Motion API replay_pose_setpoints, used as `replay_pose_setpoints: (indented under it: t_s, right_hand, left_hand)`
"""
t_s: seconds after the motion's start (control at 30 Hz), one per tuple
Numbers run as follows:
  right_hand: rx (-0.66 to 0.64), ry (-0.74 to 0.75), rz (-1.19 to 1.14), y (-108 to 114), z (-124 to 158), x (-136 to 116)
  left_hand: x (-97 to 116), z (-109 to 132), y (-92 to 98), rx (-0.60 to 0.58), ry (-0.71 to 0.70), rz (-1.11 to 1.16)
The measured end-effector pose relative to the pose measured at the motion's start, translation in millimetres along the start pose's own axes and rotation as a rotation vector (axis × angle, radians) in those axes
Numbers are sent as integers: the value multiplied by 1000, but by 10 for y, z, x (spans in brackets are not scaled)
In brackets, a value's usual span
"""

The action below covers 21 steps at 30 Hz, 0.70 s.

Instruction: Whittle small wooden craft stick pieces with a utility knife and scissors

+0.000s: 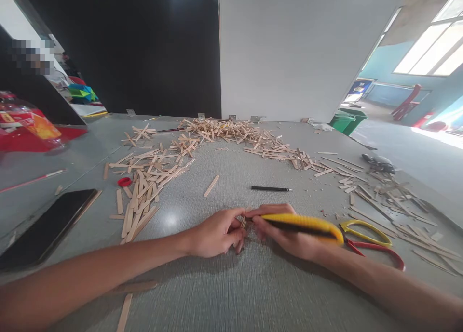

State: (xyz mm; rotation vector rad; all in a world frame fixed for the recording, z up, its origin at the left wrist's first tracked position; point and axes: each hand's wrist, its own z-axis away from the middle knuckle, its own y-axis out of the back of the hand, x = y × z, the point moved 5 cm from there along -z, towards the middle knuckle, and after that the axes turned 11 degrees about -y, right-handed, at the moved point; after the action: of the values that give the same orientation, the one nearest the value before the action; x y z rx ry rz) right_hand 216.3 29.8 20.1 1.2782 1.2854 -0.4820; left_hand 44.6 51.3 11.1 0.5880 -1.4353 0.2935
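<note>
A small wooden piece point(244, 222) was held near the middle of the table point(202, 298), between the two hands, its exact shape too small and blurred to be made out. It was pinched between the thumb and fingers of the left hand point(217, 234), which were drawn narrowly together. By the right hand point(294, 245), a yellow-and-black tool point(307, 224) was gripped with curled fingers, its front end pointed at the wooden piece; whether the two were touching could not be told. Just beyond the hands, a black pen point(270, 188) and a single wooden stick point(211, 185) were laid apart from each other. Beside the right forearm, scissors point(378, 248) with one yellow and one red handle were seen. To the left, a heap of loose sticks point(139, 202) was spread, with a red cap point(124, 181) set at its edge and a dark phone point(48, 226) placed nearer the left forearm. More sticks were scattered in an arc toward the back, where the table was bordered by a black panel point(144, 47) and a white panel point(289, 47). At the far left, a red-labelled bottle point(32, 125) was partly shown.
</note>
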Motion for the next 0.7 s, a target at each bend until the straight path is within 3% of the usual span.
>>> replay_pose_setpoints:
  t_s: [0.17,0.4,0.7]
  right_hand:
    - [-23,57,-3,-51,33,-63]
    - [-10,-262,-312,-80,14,134]
    - [-15,-424,-659,-99,-41,279]
  left_hand:
    - [-3,-5,-5,-16,-27,32]
    - [34,30,0,-34,-24,3]
    - [16,27,14,-91,-60,70]
